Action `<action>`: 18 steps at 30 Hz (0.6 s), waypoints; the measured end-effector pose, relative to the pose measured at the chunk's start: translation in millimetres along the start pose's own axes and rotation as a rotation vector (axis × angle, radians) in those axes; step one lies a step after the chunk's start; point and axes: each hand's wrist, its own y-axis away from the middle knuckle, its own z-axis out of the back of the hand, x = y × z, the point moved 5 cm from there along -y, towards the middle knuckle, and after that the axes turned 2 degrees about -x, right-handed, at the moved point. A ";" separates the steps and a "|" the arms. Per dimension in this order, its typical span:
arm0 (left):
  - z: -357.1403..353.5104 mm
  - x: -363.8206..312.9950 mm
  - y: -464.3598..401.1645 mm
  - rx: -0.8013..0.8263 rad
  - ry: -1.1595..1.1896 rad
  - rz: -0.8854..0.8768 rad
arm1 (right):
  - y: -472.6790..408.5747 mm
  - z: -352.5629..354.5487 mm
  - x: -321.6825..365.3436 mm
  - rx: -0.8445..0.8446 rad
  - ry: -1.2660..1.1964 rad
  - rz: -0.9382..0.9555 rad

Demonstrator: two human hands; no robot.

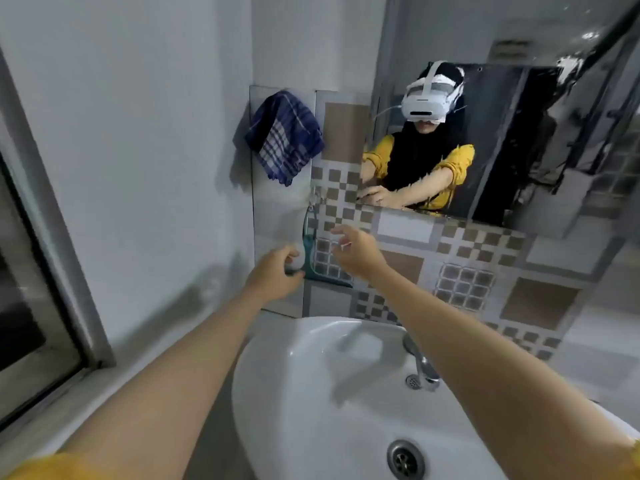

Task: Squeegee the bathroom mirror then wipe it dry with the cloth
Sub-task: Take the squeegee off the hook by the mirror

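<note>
A teal squeegee (309,251) hangs from a small hook on the tiled wall, its blade at the bottom. My left hand (277,271) is closed around the left end of its blade. Just to the right of the squeegee, my right hand (355,249) hovers with fingers spread and holds nothing. A blue checked cloth (284,136) hangs on the wall above and to the left. The mirror (502,150) is mounted higher on the right and reflects a person in a yellow top with a white headset.
A white basin (311,393) with a chrome tap (420,363) and a drain (406,459) sits directly below my arms. A dark window frame (41,306) lines the left wall. Patterned brown and grey tiles (467,278) cover the wall under the mirror.
</note>
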 end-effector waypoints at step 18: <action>-78.5 76.6 -96.0 0.099 0.381 0.060 | -91.9 -85.6 -44.0 -0.140 -0.112 -0.115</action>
